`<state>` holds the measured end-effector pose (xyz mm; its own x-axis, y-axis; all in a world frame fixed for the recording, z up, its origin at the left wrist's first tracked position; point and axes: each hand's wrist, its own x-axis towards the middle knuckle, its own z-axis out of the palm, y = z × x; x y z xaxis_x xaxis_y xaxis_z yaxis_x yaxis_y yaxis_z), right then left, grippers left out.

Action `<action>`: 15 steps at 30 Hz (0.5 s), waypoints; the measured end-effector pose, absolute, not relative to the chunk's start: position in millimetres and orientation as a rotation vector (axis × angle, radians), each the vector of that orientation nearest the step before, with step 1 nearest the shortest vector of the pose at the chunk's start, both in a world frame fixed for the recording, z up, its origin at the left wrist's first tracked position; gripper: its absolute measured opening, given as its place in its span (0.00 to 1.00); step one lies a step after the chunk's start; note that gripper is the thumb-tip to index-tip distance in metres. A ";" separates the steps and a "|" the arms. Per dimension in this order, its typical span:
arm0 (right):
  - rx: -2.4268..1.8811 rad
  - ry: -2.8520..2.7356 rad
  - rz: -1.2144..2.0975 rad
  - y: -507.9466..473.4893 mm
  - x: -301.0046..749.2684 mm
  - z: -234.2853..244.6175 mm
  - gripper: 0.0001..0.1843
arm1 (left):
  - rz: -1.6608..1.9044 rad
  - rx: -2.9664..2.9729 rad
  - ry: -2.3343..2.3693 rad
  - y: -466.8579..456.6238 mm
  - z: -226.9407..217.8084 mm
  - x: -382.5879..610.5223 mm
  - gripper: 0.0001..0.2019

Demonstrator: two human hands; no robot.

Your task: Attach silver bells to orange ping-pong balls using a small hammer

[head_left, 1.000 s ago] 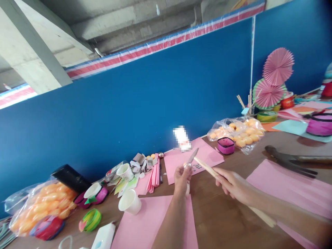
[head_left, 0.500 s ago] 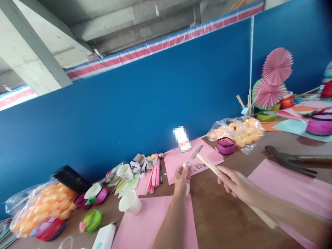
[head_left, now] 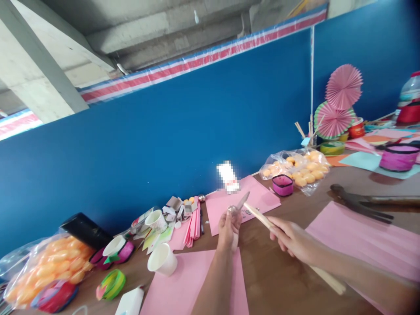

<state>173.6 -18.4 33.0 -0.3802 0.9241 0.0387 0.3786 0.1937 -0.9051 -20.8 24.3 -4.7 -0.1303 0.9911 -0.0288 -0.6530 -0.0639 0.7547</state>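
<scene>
Pinched in the fingers of my left hand (head_left: 229, 228) is a small ball covered with shiny silver pieces (head_left: 232, 210). My right hand (head_left: 286, 235) is wrapped round the pale wooden handle of a small hammer (head_left: 257, 214). The hammer's metal head is right beside the ball; I cannot tell whether they touch. Behind my left hand, small silver pieces (head_left: 251, 211) lie scattered on a pink paper sheet (head_left: 213, 216). Another silver ball (head_left: 201, 198) rests at that sheet's left corner.
A paper cup (head_left: 162, 260) stands left, at the edge of another pink sheet. Bags of orange balls (head_left: 54, 267) lie far left and back right (head_left: 308, 168). A claw hammer (head_left: 364, 203) lies to the right. A blue wall panel (head_left: 164, 140) rises behind the table.
The hammer's head has come down and left to the silver-covered ball, and its tilt has changed. My left hand still holds the ball. The whole view has shifted slightly.
</scene>
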 end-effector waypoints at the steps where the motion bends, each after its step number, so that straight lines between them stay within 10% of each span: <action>1: -1.222 -1.864 1.139 -18.4 173.3 34.0 0.15 | 1.572 0.613 0.739 23.9 -4.2 -20.4 0.12; 15: -1.198 -1.873 1.022 -21.0 173.8 42.0 0.15 | 1.551 0.698 0.739 22.3 -5.0 -20.3 0.12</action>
<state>173.8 -21.0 42.0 -0.3442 0.9301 0.1280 0.3953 0.2672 -0.8788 -20.3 22.3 -5.0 -0.0981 0.9950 0.0199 -0.6113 -0.0760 0.7878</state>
